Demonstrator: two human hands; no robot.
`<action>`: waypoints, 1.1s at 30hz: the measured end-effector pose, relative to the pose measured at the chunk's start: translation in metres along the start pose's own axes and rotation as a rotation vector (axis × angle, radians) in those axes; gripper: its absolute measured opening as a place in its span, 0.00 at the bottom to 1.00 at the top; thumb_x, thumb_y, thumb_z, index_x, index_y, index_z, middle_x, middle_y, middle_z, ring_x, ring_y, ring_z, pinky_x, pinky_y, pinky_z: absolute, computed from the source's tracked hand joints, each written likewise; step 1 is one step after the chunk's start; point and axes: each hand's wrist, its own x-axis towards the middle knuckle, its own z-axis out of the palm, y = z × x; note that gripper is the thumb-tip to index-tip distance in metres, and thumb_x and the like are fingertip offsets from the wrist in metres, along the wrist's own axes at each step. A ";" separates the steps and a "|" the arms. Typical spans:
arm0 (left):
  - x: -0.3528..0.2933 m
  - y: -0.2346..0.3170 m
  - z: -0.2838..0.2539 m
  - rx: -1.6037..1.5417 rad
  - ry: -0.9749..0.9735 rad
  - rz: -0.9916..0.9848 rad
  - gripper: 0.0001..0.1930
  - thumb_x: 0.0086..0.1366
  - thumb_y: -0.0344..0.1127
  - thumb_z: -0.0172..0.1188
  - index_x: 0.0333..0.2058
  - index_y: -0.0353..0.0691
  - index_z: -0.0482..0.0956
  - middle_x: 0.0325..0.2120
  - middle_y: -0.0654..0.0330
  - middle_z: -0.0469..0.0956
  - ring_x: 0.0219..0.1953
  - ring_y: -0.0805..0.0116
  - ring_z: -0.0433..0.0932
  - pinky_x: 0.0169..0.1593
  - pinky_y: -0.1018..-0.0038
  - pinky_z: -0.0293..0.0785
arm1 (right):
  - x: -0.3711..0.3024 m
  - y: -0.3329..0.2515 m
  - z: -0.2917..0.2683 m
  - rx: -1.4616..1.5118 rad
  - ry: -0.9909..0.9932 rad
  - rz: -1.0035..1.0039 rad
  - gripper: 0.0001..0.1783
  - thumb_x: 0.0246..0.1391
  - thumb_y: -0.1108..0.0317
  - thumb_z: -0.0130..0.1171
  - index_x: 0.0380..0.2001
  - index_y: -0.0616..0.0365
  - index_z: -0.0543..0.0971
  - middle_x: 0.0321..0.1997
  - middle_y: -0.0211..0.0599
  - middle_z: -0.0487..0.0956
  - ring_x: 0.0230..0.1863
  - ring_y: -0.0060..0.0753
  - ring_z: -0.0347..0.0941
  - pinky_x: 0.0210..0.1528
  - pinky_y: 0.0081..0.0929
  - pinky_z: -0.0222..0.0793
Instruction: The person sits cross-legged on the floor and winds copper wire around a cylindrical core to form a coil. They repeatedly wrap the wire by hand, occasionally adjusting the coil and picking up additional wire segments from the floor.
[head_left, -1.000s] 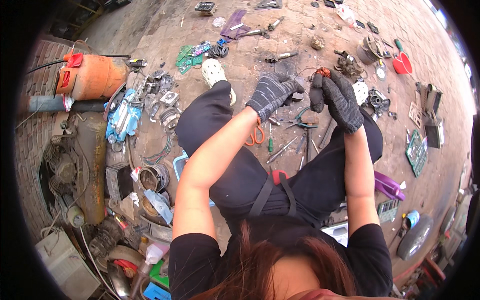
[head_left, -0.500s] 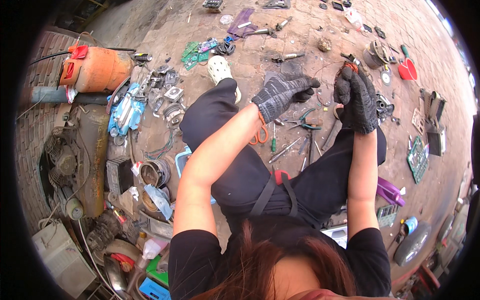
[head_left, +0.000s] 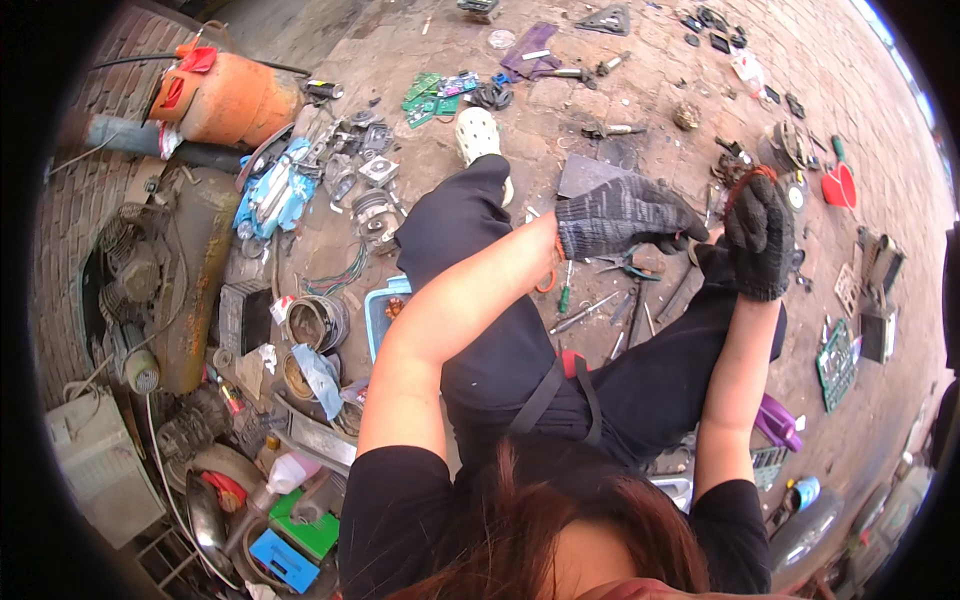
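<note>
On my feed, a broad floor of worn brick paving spreads below the person, strewn with scrap. The right hand, gloved, grips a bundle of orange-red wire, raised above the floor near the person's right knee. The left hand, gloved too, reaches toward it with fingers drawn together; I can't tell whether they pinch anything. Far left, I see an orange gas cylinder and a rusty tank. Green circuit boards lie beyond the left shoe; a red scoop rests to the right.
</note>
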 end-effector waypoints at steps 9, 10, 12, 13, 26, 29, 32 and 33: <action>-0.002 -0.001 -0.007 0.336 0.281 -0.071 0.09 0.51 0.28 0.63 0.33 0.34 0.78 0.26 0.61 0.78 0.29 0.76 0.75 0.34 0.78 0.72 | 0.024 -0.053 0.002 0.794 -0.003 0.302 0.09 0.48 0.73 0.48 0.35 0.60 0.70 0.27 0.35 0.70 0.24 0.29 0.65 0.27 0.20 0.61; 0.000 -0.003 -0.009 0.365 0.317 -0.085 0.09 0.51 0.28 0.63 0.32 0.34 0.78 0.26 0.61 0.78 0.28 0.76 0.75 0.34 0.78 0.73 | 0.021 -0.032 0.004 0.500 -0.015 0.220 0.14 0.44 0.78 0.50 0.38 0.60 0.71 0.31 0.40 0.72 0.28 0.36 0.69 0.31 0.23 0.65; 0.002 -0.001 -0.010 0.429 0.396 -0.118 0.07 0.51 0.28 0.64 0.30 0.34 0.78 0.25 0.61 0.78 0.28 0.76 0.75 0.34 0.78 0.73 | 0.013 -0.013 0.011 0.158 0.029 -0.026 0.21 0.37 0.85 0.52 0.40 0.60 0.72 0.36 0.47 0.74 0.33 0.45 0.72 0.36 0.28 0.69; 0.004 -0.004 -0.009 0.513 0.421 -0.032 0.07 0.50 0.27 0.64 0.28 0.34 0.76 0.24 0.61 0.77 0.27 0.77 0.74 0.31 0.79 0.73 | 0.011 -0.006 0.013 0.051 0.081 -0.163 0.23 0.35 0.87 0.52 0.40 0.60 0.72 0.37 0.49 0.74 0.33 0.48 0.72 0.36 0.30 0.69; 0.006 -0.024 -0.008 0.817 0.441 0.045 0.07 0.53 0.30 0.60 0.29 0.34 0.78 0.21 0.57 0.77 0.23 0.71 0.74 0.28 0.76 0.70 | 0.026 -0.043 0.034 1.407 0.120 0.523 0.15 0.58 0.63 0.46 0.40 0.66 0.69 0.35 0.46 0.77 0.36 0.37 0.77 0.40 0.28 0.72; 0.006 -0.023 0.006 0.994 0.466 0.210 0.08 0.51 0.33 0.60 0.25 0.34 0.78 0.22 0.49 0.76 0.26 0.55 0.75 0.31 0.67 0.69 | 0.029 -0.059 0.035 1.233 0.164 0.474 0.15 0.59 0.65 0.42 0.40 0.68 0.68 0.40 0.50 0.75 0.40 0.44 0.75 0.48 0.34 0.70; 0.006 -0.019 0.008 0.748 0.461 0.053 0.08 0.51 0.33 0.60 0.24 0.33 0.78 0.22 0.49 0.76 0.25 0.58 0.75 0.31 0.68 0.69 | 0.026 -0.067 0.039 1.075 0.126 0.347 0.14 0.59 0.67 0.42 0.41 0.67 0.68 0.41 0.51 0.75 0.41 0.44 0.75 0.47 0.34 0.70; 0.006 -0.018 0.008 0.658 0.465 0.000 0.07 0.50 0.32 0.60 0.25 0.33 0.78 0.22 0.50 0.76 0.24 0.60 0.75 0.30 0.70 0.69 | 0.025 -0.066 0.044 1.032 0.140 0.293 0.13 0.59 0.68 0.40 0.40 0.65 0.70 0.40 0.48 0.77 0.39 0.40 0.76 0.44 0.31 0.71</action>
